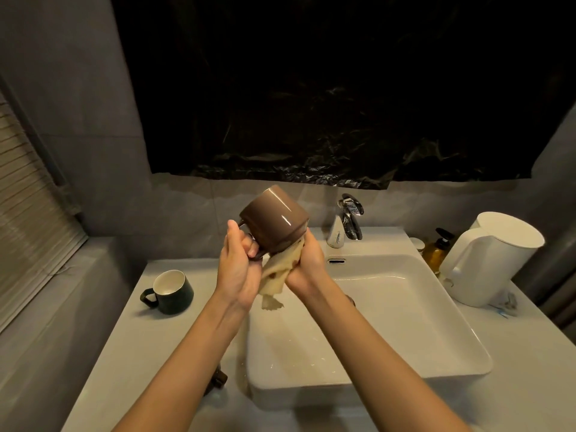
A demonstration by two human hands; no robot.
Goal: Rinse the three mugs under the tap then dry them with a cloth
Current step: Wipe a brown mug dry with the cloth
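Above the sink (436, 307), the left hand (240, 269) grips an upturned brown mug (274, 219) by its handle; the right hand (307, 260) clutches a yellow cloth (277, 275) at its mouth.

Upturned brown mug (274, 219), beige cloth (276, 274) below

Nothing legible shows anywhere; small dark marks on the pale front of the tap (337, 234) are too blurred to read.
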